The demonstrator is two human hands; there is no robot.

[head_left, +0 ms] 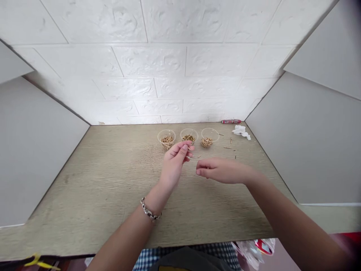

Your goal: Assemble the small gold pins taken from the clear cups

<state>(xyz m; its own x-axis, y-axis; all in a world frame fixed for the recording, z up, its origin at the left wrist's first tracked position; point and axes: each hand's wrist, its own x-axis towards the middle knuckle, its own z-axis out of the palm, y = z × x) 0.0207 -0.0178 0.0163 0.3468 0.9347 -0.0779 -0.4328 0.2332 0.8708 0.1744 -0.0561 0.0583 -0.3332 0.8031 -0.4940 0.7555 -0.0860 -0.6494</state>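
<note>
My left hand (175, 160) is raised above the table, thumb and forefinger pinched on a thin brass-coloured pin (189, 149). Just right of it, my right hand (221, 170) hovers with curled fingers; a tiny pale piece shows under them, too small to name. Behind the hands stand three clear plastic cups: a left cup (166, 130), a middle cup (189, 129) and a right cup (210, 128). Small brass-coloured parts lie in each, and my left fingertips partly cover the front of the middle cup.
Loose pins (227, 147) are scattered right of the cups. A crumpled white tissue (240, 130) and a red tube-like item (231, 121) lie at the back right. Grey panels (42, 150) flank the wooden table (107, 180), and a white brick-patterned wall (169, 86) closes the back.
</note>
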